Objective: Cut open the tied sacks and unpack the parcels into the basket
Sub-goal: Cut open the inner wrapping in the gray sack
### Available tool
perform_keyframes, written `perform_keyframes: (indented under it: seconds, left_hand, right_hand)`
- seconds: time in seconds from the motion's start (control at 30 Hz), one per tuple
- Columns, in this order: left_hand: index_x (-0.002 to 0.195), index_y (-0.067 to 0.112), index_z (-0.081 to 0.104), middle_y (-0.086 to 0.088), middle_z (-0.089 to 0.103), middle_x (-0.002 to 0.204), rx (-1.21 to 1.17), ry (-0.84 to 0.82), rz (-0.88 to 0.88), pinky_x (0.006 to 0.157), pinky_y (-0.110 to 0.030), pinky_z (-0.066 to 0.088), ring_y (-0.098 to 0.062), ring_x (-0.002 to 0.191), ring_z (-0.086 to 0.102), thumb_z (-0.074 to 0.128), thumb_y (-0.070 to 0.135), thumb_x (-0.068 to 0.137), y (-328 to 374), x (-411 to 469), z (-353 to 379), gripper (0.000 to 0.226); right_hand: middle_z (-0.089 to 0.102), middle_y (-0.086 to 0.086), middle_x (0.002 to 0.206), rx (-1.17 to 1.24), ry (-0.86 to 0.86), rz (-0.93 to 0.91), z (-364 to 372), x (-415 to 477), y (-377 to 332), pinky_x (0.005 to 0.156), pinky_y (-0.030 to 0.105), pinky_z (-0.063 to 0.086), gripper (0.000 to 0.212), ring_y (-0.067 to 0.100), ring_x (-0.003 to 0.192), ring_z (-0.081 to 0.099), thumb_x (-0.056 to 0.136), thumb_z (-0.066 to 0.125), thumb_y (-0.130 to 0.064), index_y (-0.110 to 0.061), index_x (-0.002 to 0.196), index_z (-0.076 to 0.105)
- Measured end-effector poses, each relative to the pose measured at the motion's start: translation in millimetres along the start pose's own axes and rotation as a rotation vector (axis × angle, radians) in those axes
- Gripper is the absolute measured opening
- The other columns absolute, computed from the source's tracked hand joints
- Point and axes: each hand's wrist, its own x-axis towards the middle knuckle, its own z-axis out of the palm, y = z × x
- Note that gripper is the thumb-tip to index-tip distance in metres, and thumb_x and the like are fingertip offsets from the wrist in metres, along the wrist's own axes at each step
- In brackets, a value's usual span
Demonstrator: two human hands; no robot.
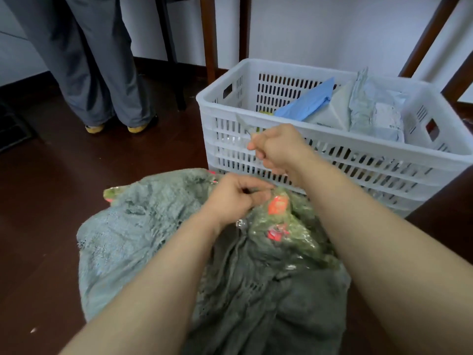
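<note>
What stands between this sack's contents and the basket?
Only the mesh sack itself: its taped neck looks bound shut, pinched by the left hand, while the right hand holds a blade above it. The white basket beside it is open-topped and only partly filled with parcels.

1. The left hand sits low, knuckles up, its fingers curled and pinching the tape-wrapped neck of the grey-green woven mesh sack.
2. The right hand is higher and farther out, closed in a fist round a small pale-bladed cutter, with the blurred blade pointing up and left.
3. Both bare forearms reach forward from the lower edge and converge towards the hands.
</note>
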Motion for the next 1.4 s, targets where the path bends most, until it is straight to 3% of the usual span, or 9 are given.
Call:
perform_keyframes:
  seconds: [0.27, 0.47, 0.57, 0.87, 0.93, 1.03, 1.13, 1.3, 1.4]
  left_hand:
    - [0.102, 0.018, 0.069, 0.010, 0.069, 0.086, 0.033, 0.283, 0.118, 0.078, -0.007, 0.048, 0.012, 0.075, 0.063, 0.071, 0.002, 0.081, 12, -2, -50, 0.027]
    - [0.083, 0.015, 0.072, -0.007, 0.071, 0.094, -0.129, 0.353, -0.091, 0.078, -0.025, 0.053, -0.013, 0.080, 0.061, 0.068, 0.019, 0.086, 26, -7, -43, 0.006]
    - [0.099, 0.014, 0.061, 0.003, 0.063, 0.094, 0.035, 0.345, -0.142, 0.072, -0.024, 0.049, -0.009, 0.082, 0.059, 0.080, 0.042, 0.070, 34, -2, -40, 0.045]
    - [0.101, 0.019, 0.063, 0.003, 0.067, 0.094, 0.109, 0.522, -0.103, 0.069, -0.031, 0.054, -0.023, 0.091, 0.064, 0.047, -0.016, 0.075, 29, -5, -74, 0.047]
    - [0.104, 0.013, 0.067, 0.000, 0.070, 0.097, 0.005, 0.444, -0.159, 0.051, -0.023, 0.049, -0.021, 0.082, 0.062, 0.045, -0.016, 0.079, 34, -9, -80, 0.044]
    - [0.084, 0.005, 0.076, -0.006, 0.074, 0.085, 0.001, 0.195, -0.245, 0.070, -0.026, 0.051, -0.019, 0.077, 0.060, 0.060, 0.016, 0.084, 45, -13, -77, 0.019]
    - [0.067, 0.005, 0.074, -0.008, 0.066, 0.065, 0.223, 0.268, -0.289, 0.065, -0.030, 0.044, -0.017, 0.056, 0.050, 0.072, 0.056, 0.072, 40, -9, -72, 0.052]
    - [0.112, 0.011, 0.056, -0.001, 0.053, 0.097, 0.441, 0.205, -0.471, 0.074, -0.027, 0.040, -0.019, 0.088, 0.056, 0.084, 0.046, 0.063, 34, -7, -64, 0.066]
    - [0.091, 0.004, 0.067, -0.001, 0.050, 0.070, 0.518, 0.155, -0.417, 0.062, -0.025, 0.038, -0.015, 0.063, 0.048, 0.080, 0.020, 0.073, 26, -6, -63, 0.028]
  right_hand:
    - [0.050, -0.001, 0.056, -0.058, -0.331, 0.183, -38, -9, 24, 0.036, 0.016, 0.020, 0.028, 0.006, 0.040, 0.023, 0.073, 0.078, -0.026, -0.009, 0.072, 0.055]
    - [0.050, 0.005, 0.062, 0.001, -0.148, 0.065, -21, -6, 18, 0.037, 0.016, 0.022, 0.027, 0.010, 0.043, 0.030, 0.077, 0.077, -0.027, -0.004, 0.086, 0.067]
    - [0.050, 0.010, 0.073, -0.010, -0.099, -0.008, -10, -6, 15, 0.043, 0.021, 0.025, 0.029, 0.013, 0.051, 0.035, 0.082, 0.073, -0.029, -0.003, 0.094, 0.066]
    - [0.050, 0.006, 0.072, 0.132, 0.173, 0.068, -38, 5, 40, 0.042, 0.024, 0.033, 0.013, 0.012, 0.049, 0.034, 0.091, 0.062, -0.021, -0.009, 0.092, 0.060]
    - [0.045, 0.007, 0.066, 0.140, 0.183, 0.101, -44, 6, 44, 0.038, 0.021, 0.024, 0.013, 0.012, 0.043, 0.027, 0.092, 0.060, -0.022, -0.009, 0.089, 0.057]
    - [0.041, 0.003, 0.056, 0.197, 0.130, 0.115, -40, 6, 40, 0.034, 0.020, 0.024, 0.016, 0.009, 0.035, 0.028, 0.095, 0.055, -0.017, -0.009, 0.081, 0.052]
    - [0.040, -0.003, 0.045, 0.262, 0.070, 0.145, -32, 3, 29, 0.033, 0.018, 0.025, 0.017, 0.008, 0.032, 0.030, 0.093, 0.057, -0.018, -0.008, 0.079, 0.055]
    - [0.073, 0.008, 0.093, 0.185, -0.136, 0.182, -25, -1, 22, 0.087, 0.040, 0.053, 0.088, 0.026, 0.086, 0.067, 0.043, 0.075, -0.077, -0.014, 0.104, 0.067]
    - [0.071, 0.007, 0.094, 0.095, -0.094, 0.137, -33, -2, 23, 0.078, 0.036, 0.054, 0.069, 0.024, 0.085, 0.066, 0.050, 0.090, -0.043, -0.009, 0.105, 0.065]
